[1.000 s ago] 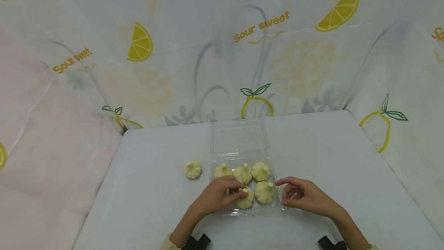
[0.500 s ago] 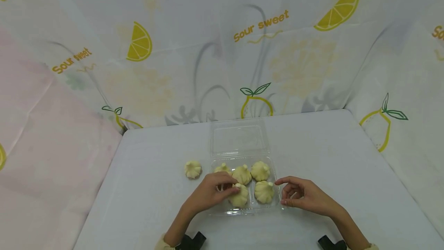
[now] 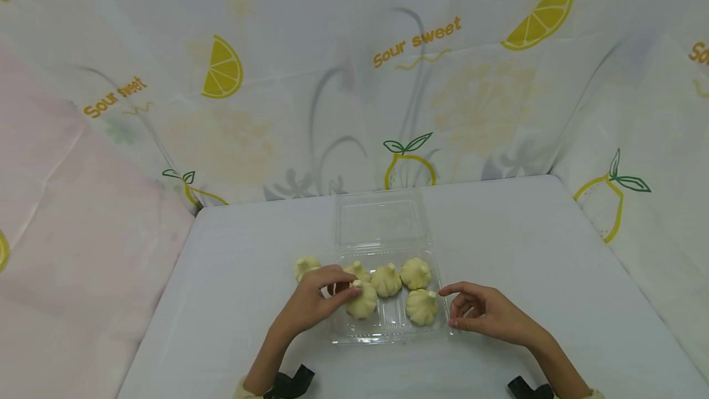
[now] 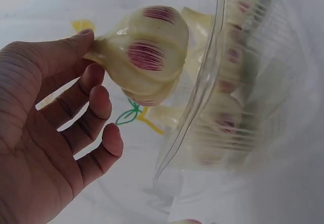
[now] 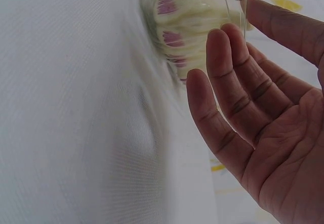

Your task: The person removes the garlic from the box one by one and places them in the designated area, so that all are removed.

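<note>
Between thumb and fingertips, my left hand [image 3: 318, 297] pinches the stem of a garlic bulb [image 3: 362, 302]. The left wrist view shows this garlic bulb [image 4: 147, 51] with purple streaks, raised beside the container's clear wall [image 4: 202, 92]. Below it in the head view lies the front left part of an open clear plastic container [image 3: 393, 325]. Inside stand three garlic bulbs along the back and another garlic bulb [image 3: 422, 307] at front right. My right hand [image 3: 493, 313] stays at the container's right side, fingers loosely bent; its thumb [image 5: 283, 24] touches the clear rim.
Left of the container, a loose garlic bulb [image 3: 306, 266] sits on the white table [image 3: 249, 251], partly behind my left hand. The container's lid [image 3: 382, 220] lies folded back. A lemon-printed cloth [image 3: 310, 109] hangs behind the table.
My left hand has lifted the pinched garlic bulb from the front middle of the container and carried it left. The right hand has stayed in place.
</note>
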A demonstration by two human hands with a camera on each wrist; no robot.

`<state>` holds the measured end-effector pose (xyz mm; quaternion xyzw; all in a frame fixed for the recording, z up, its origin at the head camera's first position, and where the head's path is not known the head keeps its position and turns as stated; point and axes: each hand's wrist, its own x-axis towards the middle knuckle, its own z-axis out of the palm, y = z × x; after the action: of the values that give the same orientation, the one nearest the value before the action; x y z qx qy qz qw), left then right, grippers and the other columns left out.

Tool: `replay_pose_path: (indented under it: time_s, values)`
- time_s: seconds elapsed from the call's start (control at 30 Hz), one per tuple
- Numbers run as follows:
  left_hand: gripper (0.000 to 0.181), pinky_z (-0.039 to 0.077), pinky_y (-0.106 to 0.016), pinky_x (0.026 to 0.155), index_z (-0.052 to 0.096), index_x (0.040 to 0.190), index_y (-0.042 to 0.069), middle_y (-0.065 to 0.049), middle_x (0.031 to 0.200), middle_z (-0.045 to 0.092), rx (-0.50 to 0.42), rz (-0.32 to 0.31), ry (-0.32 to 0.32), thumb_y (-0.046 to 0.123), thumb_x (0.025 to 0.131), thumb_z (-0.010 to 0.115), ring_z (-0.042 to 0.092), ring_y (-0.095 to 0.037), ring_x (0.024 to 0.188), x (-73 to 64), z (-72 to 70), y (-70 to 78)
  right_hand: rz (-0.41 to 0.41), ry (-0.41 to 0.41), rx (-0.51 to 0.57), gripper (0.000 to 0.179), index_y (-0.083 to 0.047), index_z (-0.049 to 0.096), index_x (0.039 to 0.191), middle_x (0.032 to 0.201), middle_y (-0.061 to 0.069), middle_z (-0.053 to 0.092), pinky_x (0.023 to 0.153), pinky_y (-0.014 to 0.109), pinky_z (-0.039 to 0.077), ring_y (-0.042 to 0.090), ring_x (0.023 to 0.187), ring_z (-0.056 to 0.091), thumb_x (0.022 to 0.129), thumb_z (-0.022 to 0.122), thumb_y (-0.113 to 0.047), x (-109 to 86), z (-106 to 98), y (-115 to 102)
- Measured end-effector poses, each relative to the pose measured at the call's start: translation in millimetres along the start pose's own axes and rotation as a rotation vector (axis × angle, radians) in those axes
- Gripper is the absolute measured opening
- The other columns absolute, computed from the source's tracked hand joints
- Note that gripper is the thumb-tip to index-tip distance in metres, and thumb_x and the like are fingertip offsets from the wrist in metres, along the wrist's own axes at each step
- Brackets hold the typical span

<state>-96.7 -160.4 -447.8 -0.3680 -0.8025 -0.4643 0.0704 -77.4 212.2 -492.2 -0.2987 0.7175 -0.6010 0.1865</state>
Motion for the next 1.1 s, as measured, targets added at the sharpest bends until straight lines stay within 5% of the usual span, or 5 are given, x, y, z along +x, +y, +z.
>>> replay_pose_path:
  time_s: [0.27,0.5,1.1]
  values:
    - [0.017,0.048,-0.029,0.057,0.074,0.099,0.016,0.009,0.075,0.060,0.035,-0.055,0.048,0.009,0.085,0.078,0.053,-0.007,0.068,-10.2,-16.9,-4.1,-0.008,-0.008,0.003,0.046,0.000,0.053,0.133,0.092,0.018,0.067,0.068,0.035,0.057,0.029,0.082,0.069,0.091,0.070,-0.002,0.5,0,0]
    - [0.019,0.047,-0.027,0.056,0.073,0.093,0.003,0.001,0.073,0.060,0.054,-0.071,0.097,-0.008,0.078,0.078,0.052,-0.010,0.066,-6.7,-32.7,26.4,-0.017,-0.009,0.012,0.046,0.001,0.052,0.133,0.092,0.019,0.066,0.068,0.035,0.057,0.029,0.082,0.069,0.091,0.069,0.000,0.7,0,1]
    - [0.022,0.043,-0.024,0.055,0.070,0.088,0.006,0.002,0.073,0.059,0.139,-0.101,0.163,-0.011,0.076,0.078,0.050,-0.011,0.064,-25.7,-58.4,17.4,-0.013,-0.005,-0.001,0.045,0.001,0.052,0.133,0.092,0.012,0.068,0.069,0.035,0.057,0.026,0.082,0.069,0.091,0.069,0.000,0.6,0,-1]
